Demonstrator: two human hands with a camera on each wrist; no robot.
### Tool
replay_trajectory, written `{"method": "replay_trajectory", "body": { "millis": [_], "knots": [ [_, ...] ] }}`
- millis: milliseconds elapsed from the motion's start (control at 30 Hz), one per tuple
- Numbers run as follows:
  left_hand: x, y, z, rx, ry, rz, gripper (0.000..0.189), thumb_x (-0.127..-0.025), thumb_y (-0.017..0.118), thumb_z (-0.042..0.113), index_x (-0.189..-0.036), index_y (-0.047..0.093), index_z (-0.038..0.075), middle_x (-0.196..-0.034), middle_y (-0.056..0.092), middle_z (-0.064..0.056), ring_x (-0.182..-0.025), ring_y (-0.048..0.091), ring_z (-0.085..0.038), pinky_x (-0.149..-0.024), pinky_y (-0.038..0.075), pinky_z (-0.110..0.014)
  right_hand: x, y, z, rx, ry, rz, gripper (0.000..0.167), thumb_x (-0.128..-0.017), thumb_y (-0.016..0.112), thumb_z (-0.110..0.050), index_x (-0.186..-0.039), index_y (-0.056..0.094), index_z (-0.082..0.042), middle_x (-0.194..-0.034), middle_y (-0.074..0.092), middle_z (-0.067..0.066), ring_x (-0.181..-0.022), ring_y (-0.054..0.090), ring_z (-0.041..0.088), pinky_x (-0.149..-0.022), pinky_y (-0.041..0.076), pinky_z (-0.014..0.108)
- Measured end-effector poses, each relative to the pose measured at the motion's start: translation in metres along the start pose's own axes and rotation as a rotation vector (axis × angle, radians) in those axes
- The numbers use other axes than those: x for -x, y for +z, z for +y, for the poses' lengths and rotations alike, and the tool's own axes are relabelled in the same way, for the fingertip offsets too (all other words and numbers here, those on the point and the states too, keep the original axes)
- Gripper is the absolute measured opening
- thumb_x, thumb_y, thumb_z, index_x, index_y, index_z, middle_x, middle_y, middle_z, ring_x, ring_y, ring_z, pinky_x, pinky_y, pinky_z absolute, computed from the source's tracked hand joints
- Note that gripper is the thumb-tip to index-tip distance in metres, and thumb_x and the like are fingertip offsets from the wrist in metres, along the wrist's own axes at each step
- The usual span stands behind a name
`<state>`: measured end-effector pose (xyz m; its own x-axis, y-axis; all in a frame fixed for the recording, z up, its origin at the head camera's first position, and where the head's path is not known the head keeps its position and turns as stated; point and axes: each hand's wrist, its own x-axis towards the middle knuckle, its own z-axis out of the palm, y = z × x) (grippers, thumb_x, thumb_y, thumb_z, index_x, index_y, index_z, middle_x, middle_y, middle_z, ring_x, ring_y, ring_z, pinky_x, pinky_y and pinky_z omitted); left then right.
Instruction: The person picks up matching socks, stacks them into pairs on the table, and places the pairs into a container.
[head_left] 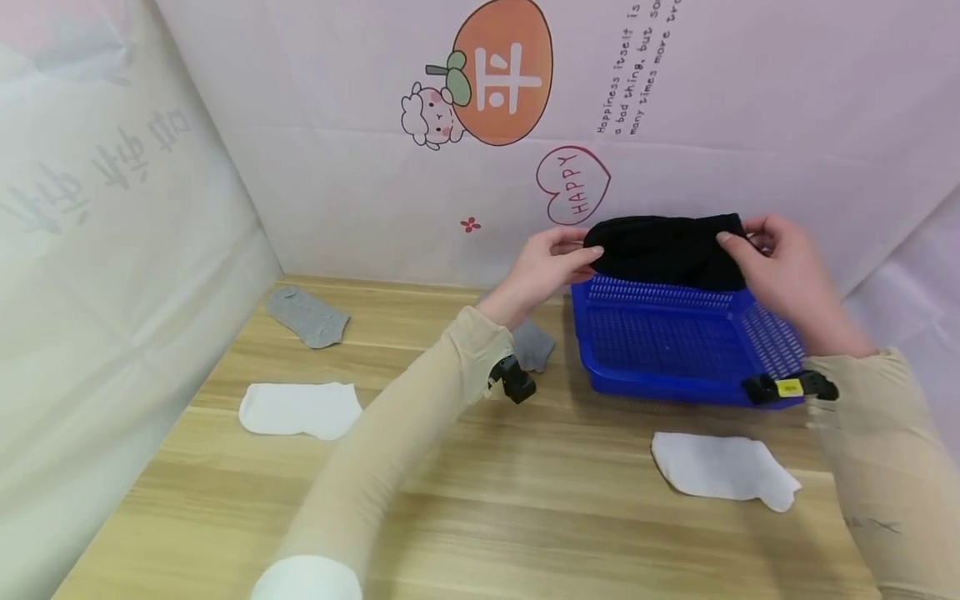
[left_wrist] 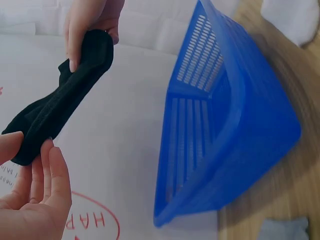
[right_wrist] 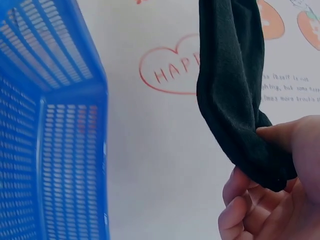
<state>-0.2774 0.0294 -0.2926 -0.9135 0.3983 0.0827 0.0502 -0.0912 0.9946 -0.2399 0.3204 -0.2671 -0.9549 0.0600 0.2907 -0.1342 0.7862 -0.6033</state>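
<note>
A black sock (head_left: 663, 250) is stretched sideways between both hands, above the back edge of a blue basket (head_left: 637, 379). My left hand (head_left: 543, 271) pinches its rounded end between thumb and fingers. At the other end, my right hand (head_left: 783, 267) grips the sock near its opening, thumb in front. From the left wrist, the sock (left_wrist: 60, 95) slants between the left hand (left_wrist: 37, 192) and the right hand (left_wrist: 95, 25). The right wrist view has the right hand (right_wrist: 280, 185) holding the lower end of the sock (right_wrist: 230, 90).
On the wooden table (head_left: 480, 500) lie a grey sock (head_left: 307, 317) and a white sock (head_left: 300, 408) at the left. Another grey sock (head_left: 534, 346) is partly hidden by the left arm. A white sock (head_left: 723, 468) lies in front of the basket. A printed cloth (head_left: 360, 183) hangs behind.
</note>
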Motion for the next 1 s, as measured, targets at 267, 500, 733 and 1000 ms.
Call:
{"method": "replay_trajectory", "body": {
  "millis": [267,500,733,1000],
  "knots": [
    [-0.015,0.022,0.007,0.083,-0.041,0.008,0.049,-0.1,0.068,0.015,-0.144,0.054,0.001,-0.116,0.069,-0.004,-0.096,0.071,-0.021,-0.082,0.056,-0.023,-0.007,-0.033,0.012,0.0,0.07,0.008,0.061,-0.102,0.056,-0.049,-0.136,0.051,0.002,-0.099,0.055,-0.011,-0.088,0.046,0.004,-0.073,0.037,0.025],
    [-0.033,0.031,0.023,0.332,-0.086,0.002,0.047,-0.101,0.066,0.009,-0.145,0.052,-0.002,-0.115,0.064,-0.001,-0.088,0.065,-0.018,-0.085,0.056,-0.027,-0.014,-0.054,0.016,-0.033,0.103,0.006,0.041,-0.101,0.059,-0.049,-0.125,0.058,-0.016,-0.102,0.053,-0.018,-0.094,0.045,0.008,-0.072,0.038,0.023],
    [-0.047,0.041,0.029,0.512,-0.169,0.015,0.042,-0.104,0.061,0.009,-0.143,0.054,-0.003,-0.111,0.067,-0.008,-0.093,0.063,-0.02,-0.093,0.052,-0.031,-0.02,-0.063,0.024,-0.01,0.138,0.012,0.038,-0.099,0.06,-0.052,-0.125,0.059,-0.023,-0.112,0.056,-0.011,-0.104,0.046,0.014,-0.075,0.037,0.024],
    [-0.054,0.052,0.022,0.758,-0.225,0.009,0.017,-0.106,0.058,0.02,-0.109,0.066,0.005,-0.099,0.064,-0.011,-0.096,0.062,-0.026,-0.106,0.044,-0.04,-0.028,-0.06,0.037,-0.085,0.092,-0.027,0.025,-0.099,0.066,-0.044,-0.116,0.063,-0.026,-0.089,0.056,-0.029,-0.091,0.048,0.002,-0.071,0.037,0.018]
  ]
}}
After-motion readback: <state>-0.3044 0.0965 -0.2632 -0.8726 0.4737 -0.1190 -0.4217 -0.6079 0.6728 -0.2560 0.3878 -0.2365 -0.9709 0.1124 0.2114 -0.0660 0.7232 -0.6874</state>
